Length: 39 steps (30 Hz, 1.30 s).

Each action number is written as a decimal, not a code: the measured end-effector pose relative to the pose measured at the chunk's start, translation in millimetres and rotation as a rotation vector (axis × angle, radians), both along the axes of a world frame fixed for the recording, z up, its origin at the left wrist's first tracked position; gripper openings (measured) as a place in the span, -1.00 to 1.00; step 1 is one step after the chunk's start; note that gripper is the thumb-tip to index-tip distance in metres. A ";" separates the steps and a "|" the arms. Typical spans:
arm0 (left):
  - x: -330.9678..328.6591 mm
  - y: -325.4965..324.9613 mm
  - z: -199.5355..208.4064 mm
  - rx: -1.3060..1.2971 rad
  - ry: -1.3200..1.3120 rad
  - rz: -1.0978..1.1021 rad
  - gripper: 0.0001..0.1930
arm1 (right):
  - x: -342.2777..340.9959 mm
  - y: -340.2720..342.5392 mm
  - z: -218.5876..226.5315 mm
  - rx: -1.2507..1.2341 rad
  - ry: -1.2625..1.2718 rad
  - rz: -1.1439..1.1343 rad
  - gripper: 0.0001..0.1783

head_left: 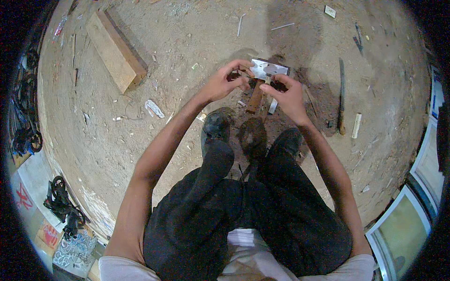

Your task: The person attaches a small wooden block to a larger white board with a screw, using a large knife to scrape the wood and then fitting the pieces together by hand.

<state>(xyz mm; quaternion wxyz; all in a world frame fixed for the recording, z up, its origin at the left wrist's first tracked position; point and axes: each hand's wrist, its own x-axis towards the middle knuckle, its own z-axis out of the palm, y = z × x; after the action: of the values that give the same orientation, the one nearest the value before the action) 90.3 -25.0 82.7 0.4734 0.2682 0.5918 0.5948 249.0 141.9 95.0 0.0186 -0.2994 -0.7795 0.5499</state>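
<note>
On the ground ahead of my feet lies a white sheet-like piece [263, 69] with dark spots, along a dark-edged board. Just below it a brown wooden block [255, 97] points toward me. My left hand [226, 80] is at the left end of the white piece, its fingers curved and apart from the thumb, with nothing visible between them. From the right, my right hand [289, 97] closes thumb and forefinger around a small pale, dark-topped piece [268, 79] above the brown block. Its exact kind is too small to make out.
A thick wooden beam [115, 51] lies at the far left. To the right are a long dark curved stick-like tool [341, 96] and a pale strip [356, 125]. A crumpled white scrap [154, 108] rests left of my shoes. Framed panels [402, 232] line the right edge.
</note>
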 end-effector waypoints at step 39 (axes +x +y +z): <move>14.4 19.6 -8.3 0.082 0.099 -0.141 -0.71 | 13.5 52.9 45.8 -0.048 -0.114 -0.018 -0.69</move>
<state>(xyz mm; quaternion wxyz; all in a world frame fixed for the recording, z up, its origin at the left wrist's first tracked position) 104.6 -5.4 74.4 0.4727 0.3573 0.5692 0.5699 262.5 194.8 140.9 -0.0280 -0.3377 -0.7630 0.5504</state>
